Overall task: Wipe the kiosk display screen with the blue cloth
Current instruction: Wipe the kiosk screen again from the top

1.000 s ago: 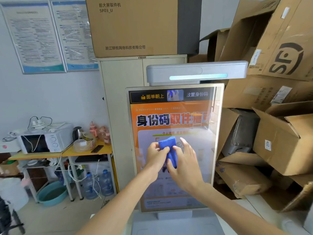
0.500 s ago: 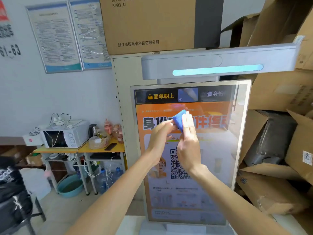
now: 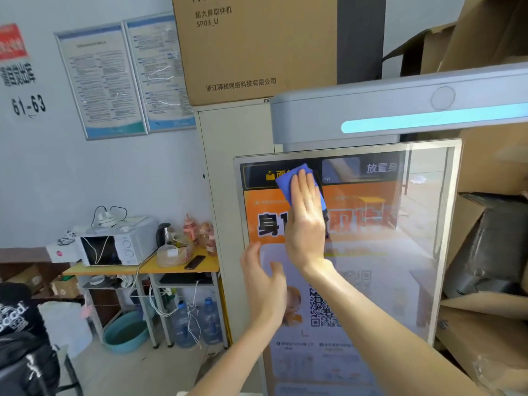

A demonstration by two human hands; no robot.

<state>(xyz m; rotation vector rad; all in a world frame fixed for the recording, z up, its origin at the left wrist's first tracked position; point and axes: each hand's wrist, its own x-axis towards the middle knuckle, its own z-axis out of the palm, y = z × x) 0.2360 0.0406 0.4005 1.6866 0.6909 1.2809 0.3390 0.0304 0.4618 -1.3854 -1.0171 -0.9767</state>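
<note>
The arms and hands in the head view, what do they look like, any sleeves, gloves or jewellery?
Both forearms are bare to the bottom edge of the frame: no sleeves show. The left hand and the right hand wear no gloves. No watch, bracelet or ring is visible on the wrists or fingers that show. The left hand is a little motion-blurred, so fine detail there is hard to tell.
</note>
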